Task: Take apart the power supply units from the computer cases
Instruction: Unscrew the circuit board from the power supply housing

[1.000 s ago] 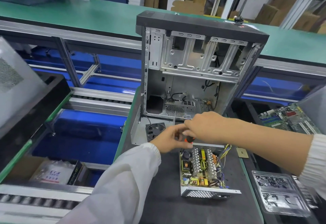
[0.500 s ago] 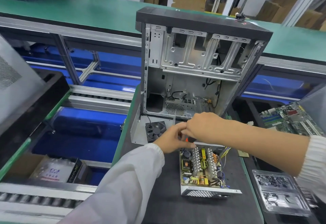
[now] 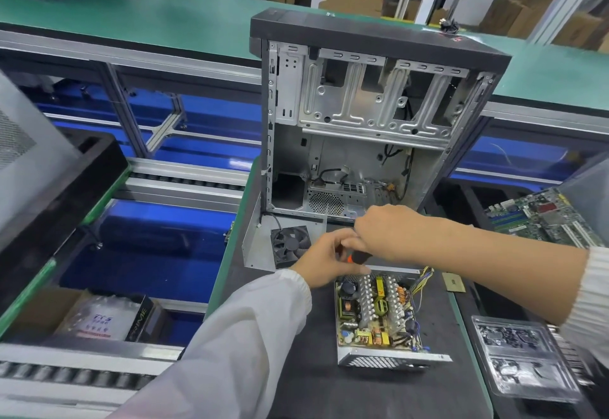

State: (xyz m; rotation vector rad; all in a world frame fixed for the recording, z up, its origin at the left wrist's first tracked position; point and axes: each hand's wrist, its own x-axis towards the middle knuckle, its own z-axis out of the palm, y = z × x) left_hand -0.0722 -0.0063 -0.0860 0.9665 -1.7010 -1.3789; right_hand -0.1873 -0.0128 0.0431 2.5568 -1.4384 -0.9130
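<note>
An opened power supply unit (image 3: 379, 316) lies on the black mat with its circuit board, heat sinks and coloured wires exposed. Behind it stands an empty computer case (image 3: 369, 115), side panel off. My right hand (image 3: 389, 232) grips a screwdriver with an orange and black handle (image 3: 357, 257) over the unit's far edge. My left hand (image 3: 324, 262) sits just left of it, fingers curled at the screwdriver's lower part; the tip is hidden. The unit's removed cover with a black fan (image 3: 290, 242) lies in front of the case.
A motherboard (image 3: 543, 217) lies at the right, and a clear plastic tray (image 3: 524, 356) sits at the lower right. A small chip (image 3: 454, 282) rests beside the unit. Blue conveyor frames and rollers lie left. Another case (image 3: 39, 168) leans at the far left.
Both hands stay over the unit's far edge. More of the orange handle shows between them now. The view has shifted slightly.
</note>
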